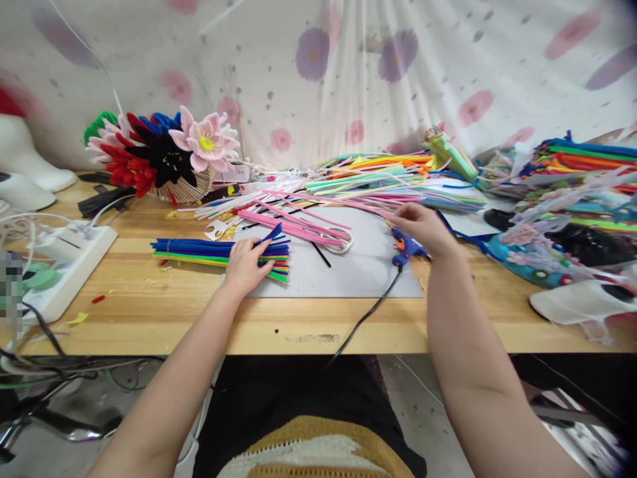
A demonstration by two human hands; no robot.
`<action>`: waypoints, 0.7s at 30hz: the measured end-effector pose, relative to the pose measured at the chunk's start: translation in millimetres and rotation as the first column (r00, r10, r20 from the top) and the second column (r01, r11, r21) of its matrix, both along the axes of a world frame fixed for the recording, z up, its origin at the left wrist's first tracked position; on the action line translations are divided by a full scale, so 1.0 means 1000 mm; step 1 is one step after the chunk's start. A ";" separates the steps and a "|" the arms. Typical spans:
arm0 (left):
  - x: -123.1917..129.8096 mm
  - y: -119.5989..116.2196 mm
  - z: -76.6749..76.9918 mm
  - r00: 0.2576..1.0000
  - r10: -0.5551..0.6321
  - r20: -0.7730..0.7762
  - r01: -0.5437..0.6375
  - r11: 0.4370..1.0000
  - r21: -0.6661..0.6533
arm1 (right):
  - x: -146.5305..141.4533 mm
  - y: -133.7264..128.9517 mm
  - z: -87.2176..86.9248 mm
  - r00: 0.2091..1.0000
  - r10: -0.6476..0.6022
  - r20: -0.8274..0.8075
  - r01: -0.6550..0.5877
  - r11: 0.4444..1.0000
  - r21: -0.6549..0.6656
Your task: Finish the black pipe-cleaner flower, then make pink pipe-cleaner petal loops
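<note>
My left hand lies over a bundle of pipe cleaners, mostly blue with green, yellow and orange ones along the near side. Its thumb and fingers grip the bundle near the right end, where a few blue stems angle upward. My right hand is above a blue glue gun with an orange trigger. Its fingertips are pinched together close to the ends of some long pink stems; whatever is between them is too small to make out. A grey board lies beneath the glue gun.
Pink pipe cleaners and a white looped cord rest on the board. Fuzzy flowers stand at the back left, beside a power strip. More stem bundles and a white shoe-like form are at right. A black cord crosses the table edge.
</note>
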State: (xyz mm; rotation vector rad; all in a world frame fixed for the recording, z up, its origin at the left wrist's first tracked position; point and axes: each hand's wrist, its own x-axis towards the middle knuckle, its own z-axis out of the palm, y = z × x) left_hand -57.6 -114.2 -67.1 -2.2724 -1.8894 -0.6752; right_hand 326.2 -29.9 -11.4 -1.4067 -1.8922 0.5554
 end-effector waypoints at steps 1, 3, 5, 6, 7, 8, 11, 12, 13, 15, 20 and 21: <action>-0.001 0.000 0.001 1.000 -0.006 -0.001 0.006 1.000 -0.004 | -0.014 0.005 -0.008 1.000 -0.004 -0.004 0.004 1.000 -0.020; -0.002 0.000 0.003 1.000 -0.028 -0.012 0.028 0.999 -0.016 | -0.041 0.011 -0.023 0.998 0.004 0.065 0.001 0.997 -0.079; -0.002 0.001 0.007 0.998 -0.056 -0.034 0.055 0.998 -0.039 | -0.065 0.012 -0.036 0.994 -0.001 0.110 0.009 0.998 -0.068; -0.002 0.001 0.008 0.996 -0.072 -0.048 0.070 0.996 -0.054 | -0.075 0.011 -0.041 0.993 -0.008 0.121 0.009 1.000 -0.009; -0.002 0.002 0.010 0.994 -0.091 -0.063 0.086 0.994 -0.071 | -0.085 0.008 -0.044 0.992 -0.007 0.125 -0.002 0.998 0.066; -0.001 0.003 0.012 0.991 -0.107 -0.075 0.101 0.991 -0.090 | -0.093 0.004 -0.044 0.992 0.006 0.125 -0.022 0.992 0.128; -0.002 0.006 0.020 0.993 -0.116 -0.030 0.111 0.984 -0.138 | -0.119 -0.012 -0.036 0.979 0.153 0.133 -0.179 0.962 0.208; -0.004 0.007 0.023 0.992 -0.123 0.008 0.123 0.980 -0.155 | -0.128 -0.018 -0.032 0.966 0.215 0.142 -0.243 0.945 0.218; -0.006 0.008 0.026 0.989 -0.144 0.043 0.149 0.973 -0.175 | -0.137 -0.024 -0.029 0.952 0.268 0.148 -0.296 0.927 0.228; -0.015 0.009 0.032 0.973 -0.223 0.062 0.231 0.946 -0.227 | -0.157 -0.034 -0.025 0.910 0.380 0.166 -0.411 0.879 0.240; -0.045 0.013 0.045 0.945 -0.303 -0.126 0.241 0.901 -0.362 | -0.200 -0.048 -0.042 0.808 0.542 0.229 -0.584 0.789 0.191; -0.049 0.014 0.048 0.944 -0.302 -0.137 0.227 0.889 -0.397 | -0.206 -0.049 -0.047 0.809 0.545 0.223 -0.583 0.794 0.175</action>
